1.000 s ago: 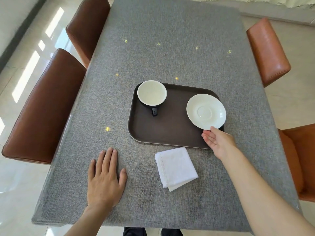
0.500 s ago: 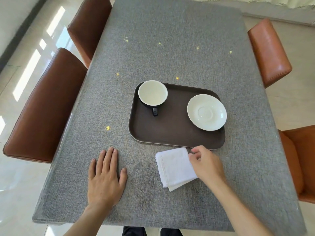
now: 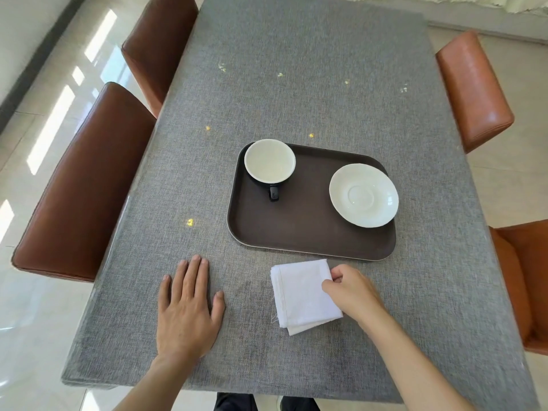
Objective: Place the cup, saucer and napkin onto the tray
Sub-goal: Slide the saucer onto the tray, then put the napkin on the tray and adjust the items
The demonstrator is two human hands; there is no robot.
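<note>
A dark brown tray (image 3: pixel 308 232) lies on the grey table. At its far left corner stands a cup (image 3: pixel 269 161), white inside and black outside, with its handle toward me. A white saucer (image 3: pixel 363 194) rests on the tray's right side. A folded white napkin (image 3: pixel 299 295) lies on the cloth just in front of the tray. My right hand (image 3: pixel 353 292) is on the napkin's right edge, thumb and fingers pinching its top right corner. My left hand (image 3: pixel 186 307) lies flat on the table, left of the napkin, fingers spread and holding nothing.
A grey tablecloth (image 3: pixel 296 84) covers the long table. Two brown chairs (image 3: pixel 83 185) stand along the left side and orange chairs (image 3: pixel 471 87) along the right. The table's near edge is just below my wrists.
My right hand left the saucer on the tray, came back toward me and closed its fingers on the napkin's right corner. My left hand stayed flat.
</note>
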